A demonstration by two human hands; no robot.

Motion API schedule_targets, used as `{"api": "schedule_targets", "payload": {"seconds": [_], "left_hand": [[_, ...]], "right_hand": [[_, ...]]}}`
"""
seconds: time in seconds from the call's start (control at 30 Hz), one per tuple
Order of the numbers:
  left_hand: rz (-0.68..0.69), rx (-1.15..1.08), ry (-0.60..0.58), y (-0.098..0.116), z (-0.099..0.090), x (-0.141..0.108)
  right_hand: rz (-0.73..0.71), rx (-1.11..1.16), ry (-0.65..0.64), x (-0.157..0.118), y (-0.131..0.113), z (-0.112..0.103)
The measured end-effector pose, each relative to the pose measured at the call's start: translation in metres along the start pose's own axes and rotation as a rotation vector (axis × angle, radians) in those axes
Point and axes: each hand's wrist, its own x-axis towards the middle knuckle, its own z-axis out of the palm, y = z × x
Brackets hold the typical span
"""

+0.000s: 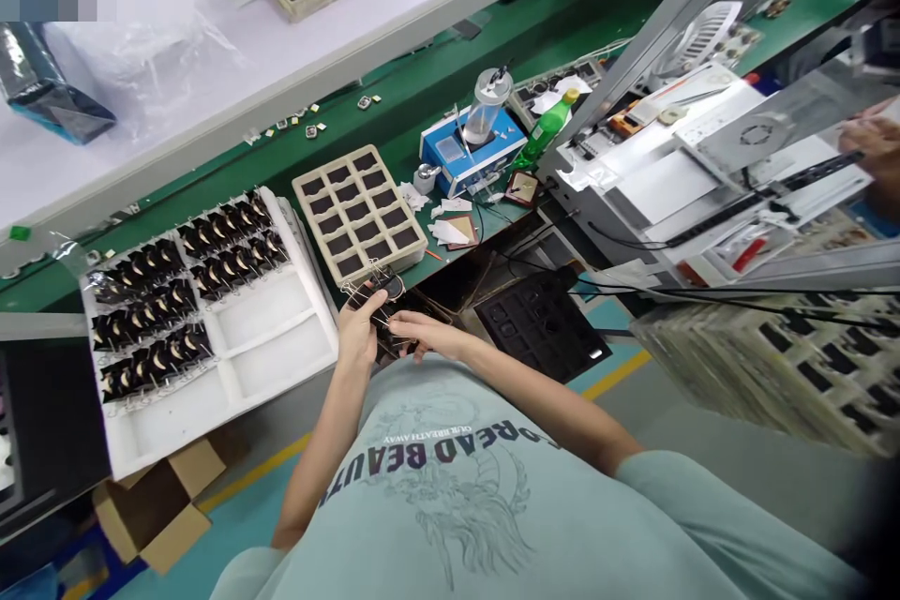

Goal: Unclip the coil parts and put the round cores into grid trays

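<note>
My left hand is closed on a small black round-faced part, its thumb lying along the face. Silver wire handles like those of binder clips stick out around the part. My right hand is closed at the part's lower right side, its fingertips touching a black clip; what lies under them is hidden. Just beyond the hands stands a beige compartment tray with dark pads in its cells. To the left, a white foam tray bears rows of black clipped pieces with silver wire handles.
A blue device with a clear jar, a green bottle and paper scraps stand on the green bench. A cardboard box lies below left. Stacked trays and a black tray are at right. Another person's hand shows far right.
</note>
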Motion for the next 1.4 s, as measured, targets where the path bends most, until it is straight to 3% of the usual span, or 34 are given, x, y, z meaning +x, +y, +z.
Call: {"api": "schedule_targets", "payload": {"seconds": [0.1, 0.2, 0.37, 0.47, 0.57, 0.63, 0.77, 0.97, 1.03, 1.1, 1.23, 1.4], "left_hand": [[-0.079, 0.043, 0.019, -0.008, -0.001, 0.002], [-0.127, 0.036, 0.035, -0.015, -0.004, 0.005], [-0.083, -0.033, 0.114, -0.017, -0.014, 0.007], [0.029, -0.029, 0.149, -0.012, -0.024, 0.008], [0.123, 0.126, 0.185, -0.01, -0.034, 0.007], [0.144, 0.305, 0.141, -0.013, -0.039, 0.006], [0.179, 0.662, -0.059, -0.027, -0.039, 0.002], [0.177, 0.78, -0.188, -0.035, -0.033, -0.001], [0.164, 0.794, -0.225, -0.033, -0.032, -0.002], [0.162, 0.85, -0.273, -0.03, -0.029, -0.003], [0.124, 0.906, -0.417, -0.025, -0.022, -0.008], [-0.064, 0.728, -0.432, -0.029, -0.021, -0.013]], "right_hand": [[0.005, -0.197, 0.001, 0.012, -0.001, 0.008], [0.013, -0.253, -0.032, 0.01, -0.001, 0.008], [0.083, -0.378, -0.038, 0.005, 0.018, -0.011], [0.156, -0.57, 0.157, 0.02, 0.036, -0.031], [0.104, -0.618, 0.399, 0.033, 0.042, -0.049], [0.013, -0.416, 0.391, 0.035, 0.035, -0.054], [-0.238, -0.04, 0.225, 0.027, 0.009, -0.045], [-0.346, 0.047, 0.497, 0.013, -0.003, -0.038], [-0.347, 0.078, 0.475, 0.007, -0.005, -0.042], [-0.33, 0.021, 0.38, 0.001, -0.01, -0.045], [-0.28, -0.303, 0.234, -0.007, -0.019, -0.038], [-0.294, -0.464, 0.293, -0.014, -0.021, -0.028]]}}
